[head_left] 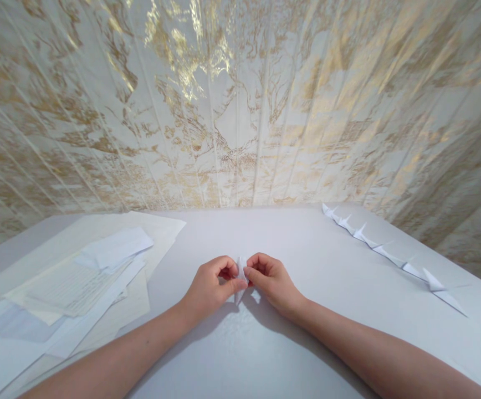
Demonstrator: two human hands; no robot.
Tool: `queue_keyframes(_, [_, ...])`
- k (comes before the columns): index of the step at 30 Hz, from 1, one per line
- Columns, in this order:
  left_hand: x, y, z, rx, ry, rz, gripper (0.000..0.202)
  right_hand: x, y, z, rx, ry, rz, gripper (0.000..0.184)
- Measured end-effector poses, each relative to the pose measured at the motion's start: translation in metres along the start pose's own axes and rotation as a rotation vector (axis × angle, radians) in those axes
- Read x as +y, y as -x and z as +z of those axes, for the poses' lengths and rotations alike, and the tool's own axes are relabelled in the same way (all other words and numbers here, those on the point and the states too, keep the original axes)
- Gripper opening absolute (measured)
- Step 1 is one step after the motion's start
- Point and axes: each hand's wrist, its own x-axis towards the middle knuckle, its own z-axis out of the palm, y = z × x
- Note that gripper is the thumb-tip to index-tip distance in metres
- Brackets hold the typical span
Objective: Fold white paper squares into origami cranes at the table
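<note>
A small piece of folded white paper (241, 266) is in the middle, between the two hands, over the white table (298, 238). It is thin and stands up tall. The left hand (215, 281) has its fingers closed on one side of it, with the thumb across the front. The right hand (272, 281) pinches the other side with its thumb and a finger. I cannot tell if the bottom tip touches the table.

Over on the right, well apart from the hands, a row of white paper cranes (435, 282) runs along near the table's edge, with their pointy bits sticking up. On the left is a messy pile of papers (165, 228). One sheet in it (68, 288) has lines of print on it. Behind the table is a shiny wall (240, 122) with gold pictures.
</note>
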Motion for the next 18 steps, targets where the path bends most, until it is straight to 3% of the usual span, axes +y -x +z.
queue_keyframes(6, [0.0027, 0.0015, -0.0002, -0.025, -0.116, 0.024, 0.026, 0.0038, 0.0004, -0.0002, -0.025, 0.128, -0.084, 0.014])
queue_keyframes(12, [-0.002, -0.001, -0.0013, -0.121, 0.144, -0.034, 0.02, 0.0046, -0.0015, -0.0034, 0.011, 0.219, -0.161, 0.015])
queue_keyframes(18, [-0.0054, -0.0016, 0.0001, -0.088, 0.244, -0.083, 0.018, 0.0032, -0.0012, -0.005, 0.013, 0.206, -0.174, 0.021])
